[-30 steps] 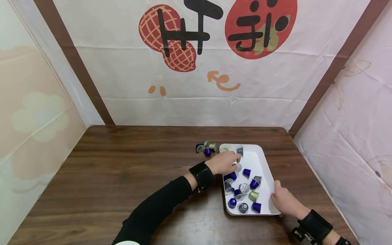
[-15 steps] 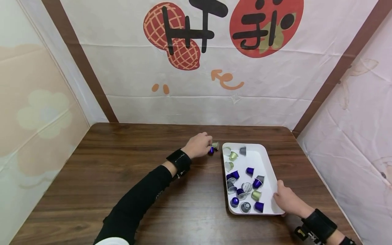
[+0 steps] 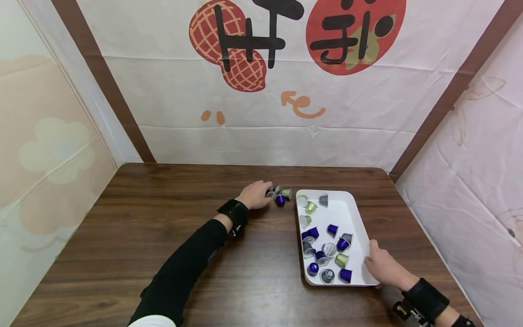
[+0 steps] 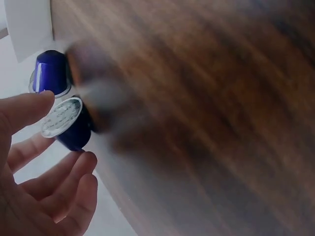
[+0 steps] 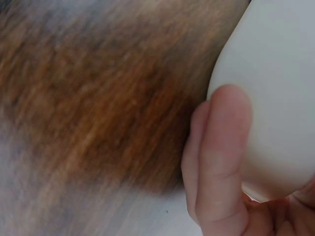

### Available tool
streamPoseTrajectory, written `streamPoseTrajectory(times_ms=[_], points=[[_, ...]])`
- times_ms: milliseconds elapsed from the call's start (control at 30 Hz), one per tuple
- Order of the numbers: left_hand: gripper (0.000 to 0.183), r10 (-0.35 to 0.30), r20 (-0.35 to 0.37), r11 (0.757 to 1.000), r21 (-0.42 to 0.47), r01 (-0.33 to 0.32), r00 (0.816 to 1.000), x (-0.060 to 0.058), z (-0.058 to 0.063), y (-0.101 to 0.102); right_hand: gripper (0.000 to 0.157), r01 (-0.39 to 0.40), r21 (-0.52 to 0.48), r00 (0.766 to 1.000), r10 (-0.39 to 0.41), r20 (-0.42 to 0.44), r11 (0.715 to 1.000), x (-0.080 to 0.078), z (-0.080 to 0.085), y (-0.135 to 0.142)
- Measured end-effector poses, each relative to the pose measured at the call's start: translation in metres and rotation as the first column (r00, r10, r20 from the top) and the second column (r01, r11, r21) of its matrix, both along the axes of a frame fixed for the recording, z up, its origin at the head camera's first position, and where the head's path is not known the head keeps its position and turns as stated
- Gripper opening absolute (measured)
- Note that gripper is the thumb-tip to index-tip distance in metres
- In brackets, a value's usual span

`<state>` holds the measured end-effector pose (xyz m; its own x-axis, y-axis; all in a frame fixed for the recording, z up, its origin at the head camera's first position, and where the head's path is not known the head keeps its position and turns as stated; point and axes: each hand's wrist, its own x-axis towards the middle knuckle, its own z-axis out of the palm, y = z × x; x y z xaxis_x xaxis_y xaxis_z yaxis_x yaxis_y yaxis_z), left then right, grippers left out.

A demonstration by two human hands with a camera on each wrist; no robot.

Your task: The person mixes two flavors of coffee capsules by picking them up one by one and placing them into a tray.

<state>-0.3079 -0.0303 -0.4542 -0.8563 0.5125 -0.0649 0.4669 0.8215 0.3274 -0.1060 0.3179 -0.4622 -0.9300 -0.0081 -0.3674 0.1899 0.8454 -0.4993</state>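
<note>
At the left side of a small pile of coffee capsules (image 3: 280, 200), my left hand (image 3: 252, 195) reaches in with thumb and fingers spread. In the left wrist view, a dark blue capsule with a silver lid (image 4: 74, 125) sits between the thumb (image 4: 37, 105) and the fingertips; a firm pinch does not show. Another blue capsule (image 4: 50, 73) stands just beyond it. My right hand (image 3: 386, 265) grips the near right edge of a white tray (image 3: 359, 231), also filling the side of the right wrist view (image 5: 275, 73). Several blue, green and grey capsules (image 3: 328, 250) lie in the tray.
Everything rests on a brown wooden table (image 3: 184, 204). The tray stands on its right part, a short gap from the pile. Behind the table hangs a white printed cloth (image 3: 245, 145), with more cloth at both sides.
My left hand has gone from over the tray to the pile on its left, then drawn back slightly, uncovering more capsules. A green capsule now shows in the tray's far left. My right hand stays on the tray.
</note>
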Motion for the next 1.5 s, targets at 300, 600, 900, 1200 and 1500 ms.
streamPoseTrajectory(times_ms=[300,600,900,1200,1500], points=[[0.012,-0.003,0.002,1.0,0.002,0.003,1.0,0.001,-0.007,-0.007,0.034,-0.019,0.007,1.0,0.019,-0.014,1.0,0.0,-0.001,-0.002],[0.016,0.019,0.013,1.0,0.002,-0.019,1.0,0.009,-0.013,-0.023,0.03,-0.031,0.002,1.0,0.031,-0.006,1.0,0.002,0.0,-0.001],[0.012,0.016,0.023,1.0,0.021,-0.017,1.0,0.013,-0.012,-0.039,0.03,-0.04,0.001,0.999,0.04,-0.01,0.999,0.001,-0.002,0.0],[0.015,-0.036,-0.015,0.999,0.039,0.037,0.999,0.013,-0.001,-0.038,0.03,-0.034,0.002,0.999,0.034,-0.004,0.999,0.001,0.001,0.0],[0.011,-0.124,-0.075,0.989,0.071,0.129,0.989,0.027,0.026,-0.001,0.026,-0.031,0.005,0.999,0.031,-0.015,1.0,0.0,-0.002,0.0]])
